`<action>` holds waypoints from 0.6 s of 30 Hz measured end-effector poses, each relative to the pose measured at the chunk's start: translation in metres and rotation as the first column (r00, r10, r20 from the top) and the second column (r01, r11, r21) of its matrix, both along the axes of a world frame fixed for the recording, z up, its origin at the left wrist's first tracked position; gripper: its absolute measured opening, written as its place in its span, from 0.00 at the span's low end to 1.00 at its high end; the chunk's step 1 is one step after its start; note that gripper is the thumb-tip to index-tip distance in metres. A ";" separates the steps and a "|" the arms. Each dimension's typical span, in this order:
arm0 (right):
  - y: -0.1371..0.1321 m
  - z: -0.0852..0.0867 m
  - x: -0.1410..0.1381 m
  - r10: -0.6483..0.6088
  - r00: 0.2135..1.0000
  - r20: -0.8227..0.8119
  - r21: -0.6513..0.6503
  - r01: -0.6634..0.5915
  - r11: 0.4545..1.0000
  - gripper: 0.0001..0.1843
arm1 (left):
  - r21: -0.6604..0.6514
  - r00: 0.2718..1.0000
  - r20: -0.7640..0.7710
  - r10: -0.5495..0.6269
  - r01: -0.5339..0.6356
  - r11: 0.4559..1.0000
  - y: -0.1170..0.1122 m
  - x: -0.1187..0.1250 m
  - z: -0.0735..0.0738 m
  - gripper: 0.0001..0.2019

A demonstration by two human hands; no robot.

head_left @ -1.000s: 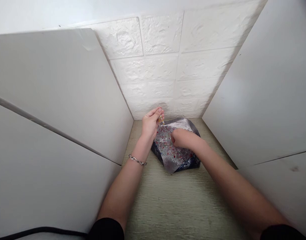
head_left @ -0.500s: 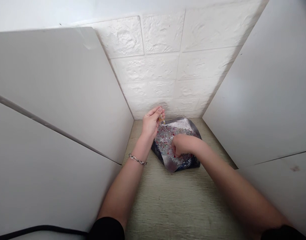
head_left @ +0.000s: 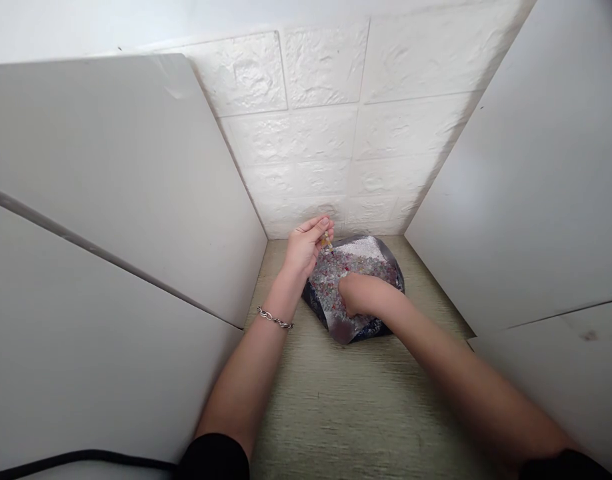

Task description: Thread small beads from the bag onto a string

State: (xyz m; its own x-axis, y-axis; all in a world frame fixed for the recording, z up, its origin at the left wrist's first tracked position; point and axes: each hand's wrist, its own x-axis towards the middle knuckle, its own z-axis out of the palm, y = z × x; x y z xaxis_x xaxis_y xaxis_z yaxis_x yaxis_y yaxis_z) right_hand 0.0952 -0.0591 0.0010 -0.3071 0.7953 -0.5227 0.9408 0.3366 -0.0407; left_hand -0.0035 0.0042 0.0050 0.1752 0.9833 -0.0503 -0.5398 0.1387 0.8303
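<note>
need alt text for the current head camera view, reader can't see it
A person's right hand rests among small multicoloured beads on an open silvery bag, while the left hand pinches a small yellowish strand near its left edge. The bag lies on a greenish wooden surface between pale panels.

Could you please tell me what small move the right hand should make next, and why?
Probably the right hand should pinch one of the small loose beads: it is already down among them on the silvery bag, while the left hand holds what looks like a beaded strand close by.
</note>
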 end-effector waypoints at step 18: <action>0.004 0.020 0.015 0.035 0.998 -0.058 -0.076 -0.040 0.996 0.14 | -0.018 0.998 -0.013 -0.058 0.058 0.998 0.000 0.000 -0.003 0.04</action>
